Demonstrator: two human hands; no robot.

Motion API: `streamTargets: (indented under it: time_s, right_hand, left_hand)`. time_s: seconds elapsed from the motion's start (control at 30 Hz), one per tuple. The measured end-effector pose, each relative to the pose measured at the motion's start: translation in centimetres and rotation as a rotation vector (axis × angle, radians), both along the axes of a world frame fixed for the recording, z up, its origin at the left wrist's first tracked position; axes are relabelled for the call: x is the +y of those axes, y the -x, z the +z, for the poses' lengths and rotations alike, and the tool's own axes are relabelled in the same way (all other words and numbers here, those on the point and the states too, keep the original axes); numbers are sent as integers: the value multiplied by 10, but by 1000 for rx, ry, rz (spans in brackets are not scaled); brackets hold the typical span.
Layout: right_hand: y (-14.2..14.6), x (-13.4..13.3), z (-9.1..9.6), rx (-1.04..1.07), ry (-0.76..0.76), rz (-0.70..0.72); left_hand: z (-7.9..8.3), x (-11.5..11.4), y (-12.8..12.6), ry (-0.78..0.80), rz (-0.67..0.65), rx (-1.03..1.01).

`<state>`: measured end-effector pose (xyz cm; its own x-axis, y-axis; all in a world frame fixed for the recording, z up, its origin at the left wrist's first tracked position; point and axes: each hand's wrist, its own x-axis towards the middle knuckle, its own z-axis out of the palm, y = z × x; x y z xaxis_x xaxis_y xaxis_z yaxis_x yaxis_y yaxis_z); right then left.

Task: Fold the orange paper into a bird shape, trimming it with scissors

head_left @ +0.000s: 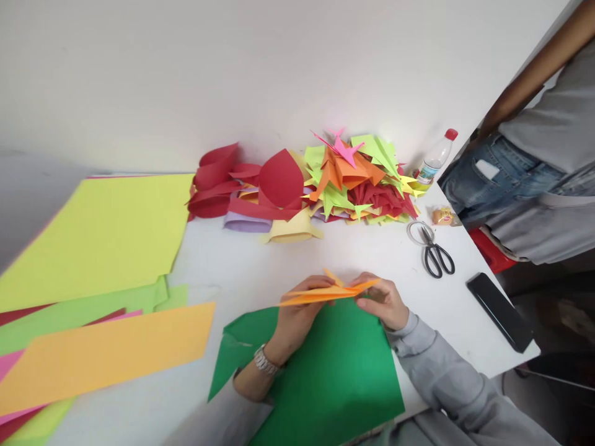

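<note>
My left hand and my right hand both pinch a folded orange paper piece, held flat just above the white table. The left fingers grip its left half, the right fingers its right tip. Under my hands lies a green paper sheet. A watch sits on my left wrist.
A pile of folded paper shapes and red curled paper pieces lies against the wall. Large yellow, green, orange and pink sheets cover the left. Scissors, a black phone, a plastic bottle and another person are at right.
</note>
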<state>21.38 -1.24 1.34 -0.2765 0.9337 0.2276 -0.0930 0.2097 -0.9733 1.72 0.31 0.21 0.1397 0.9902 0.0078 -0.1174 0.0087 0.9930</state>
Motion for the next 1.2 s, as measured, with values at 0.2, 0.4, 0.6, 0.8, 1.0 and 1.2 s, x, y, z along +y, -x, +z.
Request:
streamTargets:
  time_s: [0.2,0.4,0.6,0.8,1.0,1.2]
  right_hand:
    - [5,-2,1,-232,-299,-64]
    - [-1,4,-6,-257,-223,16]
    - [-5,6,-2,-158,-58,65]
    - [-13,11,-3,194,65,18]
    - [-14,8,5,65,119,245]
    - [-12,9,-3,46,238,-43]
  left_hand:
    - [-1,0,1,110,2,-261]
    - [6,-2,3,344,-168,-584]
    - [8,-2,5,256,-181,-491]
    - [14,-1,1,352,-187,-451]
    - [6,1,1,453,-204,-335]
    - [4,2,-1,277,-266,-266]
